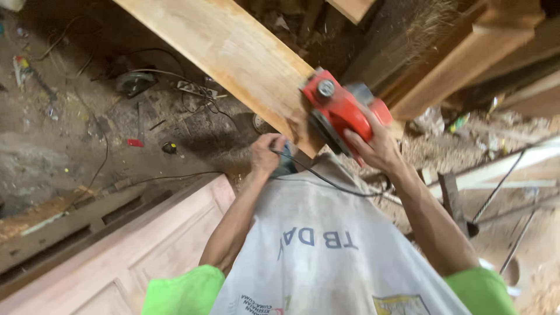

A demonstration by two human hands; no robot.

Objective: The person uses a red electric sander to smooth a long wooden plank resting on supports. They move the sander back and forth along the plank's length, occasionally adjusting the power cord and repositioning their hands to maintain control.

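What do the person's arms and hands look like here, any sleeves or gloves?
Both hands bare: left hand and right hand have no gloves, rings or watch visible. Forearms are uncovered. Short bright green sleeves end above the elbows on both arms. A whitish printed sack apron covers the front.

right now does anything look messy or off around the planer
Yes. The black cord from the red electric planer trails loose across the white sack apron, close under the right hand. Sawdust and shavings lie heaped right of the plank, and small tools and cables are scattered on the dirt floor.
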